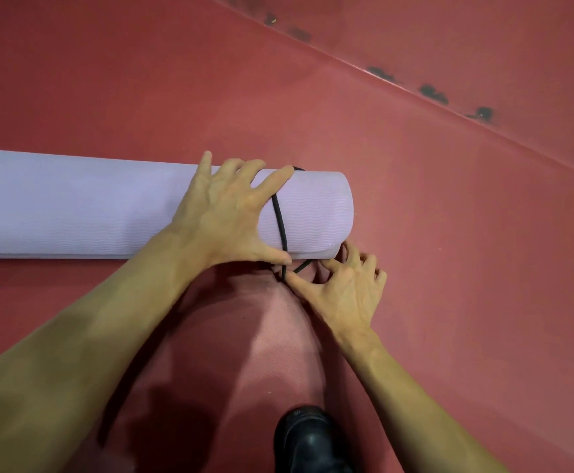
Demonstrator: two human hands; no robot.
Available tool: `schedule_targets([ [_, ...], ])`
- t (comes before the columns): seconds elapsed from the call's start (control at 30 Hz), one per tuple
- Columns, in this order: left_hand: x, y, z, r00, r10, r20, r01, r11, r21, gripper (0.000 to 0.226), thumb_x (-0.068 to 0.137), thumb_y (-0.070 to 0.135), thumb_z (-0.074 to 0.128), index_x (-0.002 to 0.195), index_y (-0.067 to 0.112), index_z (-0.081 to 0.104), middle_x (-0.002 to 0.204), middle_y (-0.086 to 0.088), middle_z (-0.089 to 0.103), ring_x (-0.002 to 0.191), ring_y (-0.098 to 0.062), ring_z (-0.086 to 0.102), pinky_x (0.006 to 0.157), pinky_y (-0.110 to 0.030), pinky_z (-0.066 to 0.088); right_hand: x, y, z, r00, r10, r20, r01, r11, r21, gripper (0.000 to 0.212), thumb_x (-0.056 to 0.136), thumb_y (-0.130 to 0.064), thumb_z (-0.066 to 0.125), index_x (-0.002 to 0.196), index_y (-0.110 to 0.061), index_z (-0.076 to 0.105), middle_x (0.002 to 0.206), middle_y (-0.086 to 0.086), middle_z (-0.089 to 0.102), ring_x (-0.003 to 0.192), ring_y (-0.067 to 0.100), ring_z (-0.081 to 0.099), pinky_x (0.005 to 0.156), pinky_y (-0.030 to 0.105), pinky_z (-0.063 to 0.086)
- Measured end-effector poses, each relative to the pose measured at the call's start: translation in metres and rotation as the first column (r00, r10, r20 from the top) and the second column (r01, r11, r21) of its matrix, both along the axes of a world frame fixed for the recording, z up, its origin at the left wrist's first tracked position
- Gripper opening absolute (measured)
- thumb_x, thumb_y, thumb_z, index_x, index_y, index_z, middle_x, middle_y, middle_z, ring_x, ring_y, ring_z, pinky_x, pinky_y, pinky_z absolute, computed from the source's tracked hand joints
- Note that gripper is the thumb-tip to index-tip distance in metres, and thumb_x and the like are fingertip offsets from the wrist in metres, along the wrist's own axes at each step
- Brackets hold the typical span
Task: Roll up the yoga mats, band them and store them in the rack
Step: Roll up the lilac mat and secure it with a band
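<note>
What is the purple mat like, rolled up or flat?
Rolled up. The mat lies as a thick tube, a black band round it.

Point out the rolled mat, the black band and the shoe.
mat (73, 203), head view, on its ribbed side.
band (281, 227), head view, on the stretch across the roll.
shoe (309, 438), head view, on its toe.
</note>
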State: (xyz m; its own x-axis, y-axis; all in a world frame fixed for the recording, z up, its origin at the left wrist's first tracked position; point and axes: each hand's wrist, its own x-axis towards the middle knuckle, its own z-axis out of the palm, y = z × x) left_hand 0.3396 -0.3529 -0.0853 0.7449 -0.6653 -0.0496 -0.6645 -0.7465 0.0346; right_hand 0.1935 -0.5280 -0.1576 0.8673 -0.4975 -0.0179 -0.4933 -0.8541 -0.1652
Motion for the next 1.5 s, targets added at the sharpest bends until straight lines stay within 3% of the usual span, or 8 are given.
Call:
schedule_targets([
  [0.17, 0.001, 0.000, 0.004, 0.999, -0.053, 0.007, 0.052, 0.995, 0.079, 0.135, 0.051, 0.089, 0.065, 0.161, 0.035, 0.006, 0.153, -0.008, 0.044, 0.131, -0.033, 0.050, 0.110, -0.061, 0.038, -0.002, -0.001, 0.001, 1.000, 0.020, -0.012, -0.020, 0.999, 0.050, 0.079, 0.062, -0.106, 0.041, 0.082, -0.039, 0.079, 0.150, -0.011, 0.050, 0.134, 0.023, 0.043, 0.116, 0.051, 0.027],
  [0.43, 0.002, 0.022, 0.048, 0.983, -0.040, 0.177, 0.086, 0.961, -0.262, 0.114, 0.054, 0.077, 0.072, 0.153, 0.026, 0.048, 0.134, -0.004, 0.065, 0.109, -0.035, 0.065, 0.084, -0.051, 0.053, 0.019, -0.009, 0.019, 0.977, 0.068, 0.200, -0.137, 0.923, 0.359, 0.079, 0.062, -0.093, 0.063, 0.117, -0.038, 0.074, 0.150, 0.000, 0.054, 0.145, 0.024, 0.041, 0.115, 0.060, 0.034],
  [0.6, 0.001, 0.038, 0.083, 0.989, -0.013, 0.150, 0.061, 0.946, -0.318, 0.117, 0.048, 0.071, 0.074, 0.153, 0.027, 0.048, 0.137, -0.002, 0.065, 0.111, -0.034, 0.066, 0.083, -0.053, 0.056, 0.043, 0.034, 0.033, 0.966, -0.100, 0.239, -0.186, 0.376, 0.908, 0.052, 0.063, -0.027, 0.098, 0.107, -0.009, 0.077, 0.105, 0.000, 0.079, 0.100, 0.009, 0.074, 0.087, 0.023, 0.056],
  [0.77, -0.004, 0.040, 0.084, 0.992, -0.041, 0.119, 0.075, 0.953, -0.295, 0.123, 0.043, 0.072, 0.080, 0.153, 0.025, 0.048, 0.136, -0.001, 0.065, 0.111, -0.033, 0.066, 0.086, -0.050, 0.056, 0.038, 0.044, 0.031, 0.977, -0.170, 0.131, -0.114, 0.105, 0.988, 0.027, 0.077, 0.006, 0.086, 0.096, -0.012, 0.079, 0.098, 0.003, 0.080, 0.092, 0.014, 0.074, 0.088, 0.032, 0.060],
  [0.93, -0.009, 0.034, 0.065, 0.991, -0.083, 0.105, 0.109, 0.957, -0.270, 0.121, 0.045, 0.069, 0.077, 0.153, 0.025, 0.047, 0.136, -0.002, 0.063, 0.111, -0.033, 0.066, 0.086, -0.048, 0.054, 0.010, 0.026, 0.031, 0.993, -0.023, 0.113, -0.106, 0.203, 0.973, 0.043, 0.079, 0.001, 0.087, 0.113, -0.016, 0.067, 0.102, -0.013, 0.078, 0.099, 0.000, 0.071, 0.087, 0.019, 0.054],
  [1.1, -0.009, 0.029, 0.033, 0.994, -0.111, 0.013, 0.112, 0.982, -0.152, 0.124, 0.042, 0.072, 0.067, 0.155, 0.031, 0.034, 0.141, -0.003, 0.058, 0.117, -0.033, 0.062, 0.091, -0.047, 0.050, -0.019, -0.002, 0.042, 0.975, -0.171, 0.142, -0.047, 0.462, 0.885, 0.152, 0.059, -0.040, 0.100, 0.165, -0.024, -0.008, 0.157, -0.028, 0.024, 0.141, -0.017, 0.030, 0.117, 0.012, 0.030],
  [1.27, -0.024, 0.028, 0.002, 0.986, -0.165, -0.023, 0.161, 0.980, -0.119, 0.126, 0.046, 0.078, 0.066, 0.157, 0.026, 0.036, 0.144, -0.006, 0.056, 0.121, -0.033, 0.058, 0.099, -0.051, 0.045, -0.019, -0.041, 0.053, 0.945, 0.206, 0.255, -0.320, 0.752, 0.576, 0.141, 0.062, -0.066, 0.092, 0.166, -0.030, 0.003, 0.173, -0.011, 0.005, 0.159, 0.005, 0.009, 0.127, 0.037, 0.021],
  [1.5, -0.040, 0.032, 0.001, 1.000, 0.023, -0.021, -0.028, 0.960, -0.279, 0.102, 0.074, 0.095, 0.040, 0.148, 0.028, 0.055, 0.143, -0.002, 0.061, 0.132, -0.027, 0.057, 0.116, -0.060, 0.034, 0.018, -0.021, 0.073, 0.696, 0.680, 0.231, -0.708, 0.703, 0.066, 0.106, 0.078, -0.078, 0.071, 0.156, -0.013, 0.044, 0.169, 0.014, 0.026, 0.157, 0.035, 0.021, 0.125, 0.065, 0.010],
])
